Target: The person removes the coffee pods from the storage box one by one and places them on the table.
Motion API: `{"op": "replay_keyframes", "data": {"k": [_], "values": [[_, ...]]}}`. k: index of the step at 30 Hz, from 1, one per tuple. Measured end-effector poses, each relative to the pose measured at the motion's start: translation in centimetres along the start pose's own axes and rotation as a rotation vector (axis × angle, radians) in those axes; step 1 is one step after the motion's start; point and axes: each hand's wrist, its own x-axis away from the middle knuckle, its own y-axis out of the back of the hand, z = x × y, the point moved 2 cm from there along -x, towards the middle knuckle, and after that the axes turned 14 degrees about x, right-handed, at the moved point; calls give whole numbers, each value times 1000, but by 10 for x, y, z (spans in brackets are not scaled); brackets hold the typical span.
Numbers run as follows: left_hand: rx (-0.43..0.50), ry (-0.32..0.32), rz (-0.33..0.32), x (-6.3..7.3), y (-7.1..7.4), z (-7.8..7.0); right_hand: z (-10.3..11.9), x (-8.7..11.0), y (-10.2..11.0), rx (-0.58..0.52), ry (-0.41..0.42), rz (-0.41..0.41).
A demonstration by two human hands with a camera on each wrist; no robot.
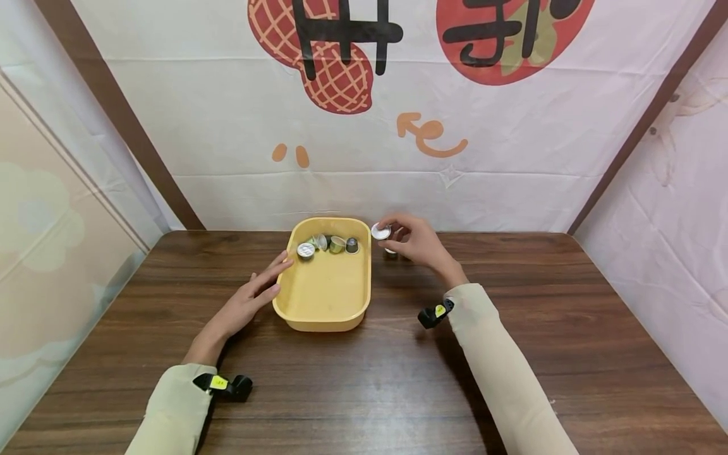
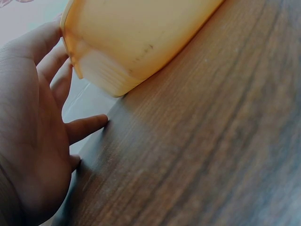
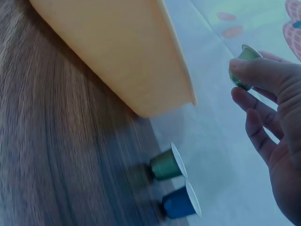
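The right hand (image 1: pixel 419 245) is pinching a pod (image 1: pixel 380 233) just right of the tub (image 1: pixel 324 297), the straight-fingered left hand (image 1: pixel 246 306) touching its left rim.

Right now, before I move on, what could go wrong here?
The held capsule sits in a light-looking pinch of the right hand, beside the tub, so it might slip and land outside.
If that hand dips, it could knock over the standing green capsule or blue capsule.
The left hand only touches the tub's rim with straight fingers, so a bump may shift it.
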Motion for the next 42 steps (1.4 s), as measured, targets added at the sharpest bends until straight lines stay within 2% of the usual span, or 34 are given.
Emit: {"op": "replay_keyframes", "data": {"k": [14,20,26,31,38,42], "values": [[-1,34,-13,1,2,0,-26,29,19,-23,-97,-150],[-6,44,-19,1,1,0,-36,34,22,-30,-109,-205],[-1,46,-17,1,0,0,-33,38,28,-58,-130,-243],[-5,38,-16,-2,1,-1,-27,46,36,-71,-177,-250],[-4,40,-10,-2,-2,-1,-68,54,25,-9,-252,-221],[-6,42,-16,-2,-3,-1,-79,57,20,11,-270,-207]]}}
